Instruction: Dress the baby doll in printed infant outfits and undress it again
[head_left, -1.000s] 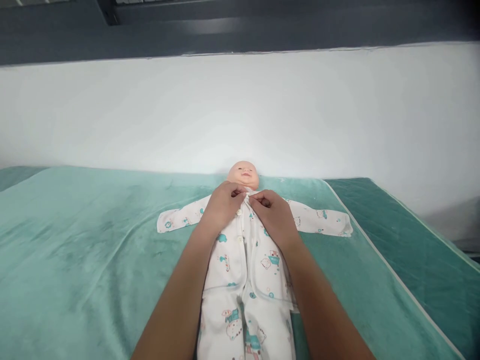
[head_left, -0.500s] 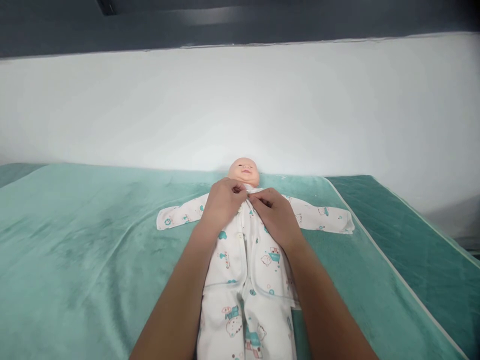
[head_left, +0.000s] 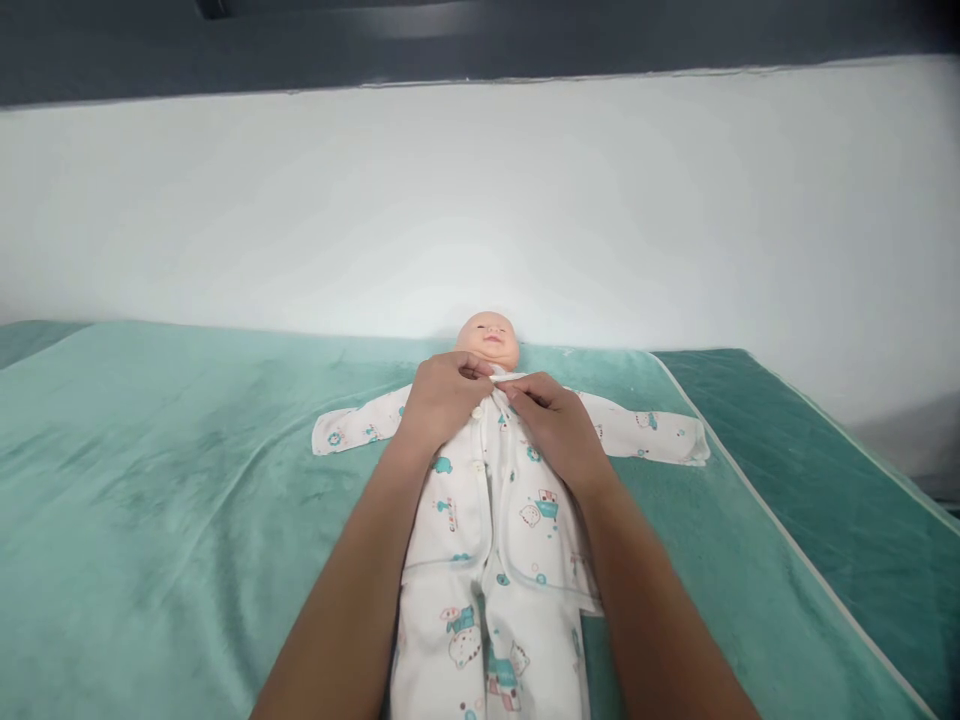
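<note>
A baby doll (head_left: pixel 489 338) lies on its back, its arms stretched out to both sides inside long sleeves. It wears a white baby jacket (head_left: pixel 457 510) printed with teal and red figures, over matching trousers (head_left: pixel 450 655). Below the doll's chin, my left hand (head_left: pixel 442 398) pinches the jacket's neck edge from the left. My right hand (head_left: pixel 551 415) grips the opposite front edge at the collar, its fingertips close to those of the left. Lower down, the jacket's front hangs open, and a small button (head_left: pixel 478 466) shows on its left edge. What lies between my fingertips is hidden.
Beneath the doll spreads a light green plush blanket (head_left: pixel 187 500) with a pale edge. A darker green cover (head_left: pixel 817 480) shows on the right. Behind the doll's head rises a white wall (head_left: pixel 480 200), with a dark band along its top.
My right fingers have shifted slightly and the collar edge now shows a little more above them. Both hands stay at the neck of the jacket.
</note>
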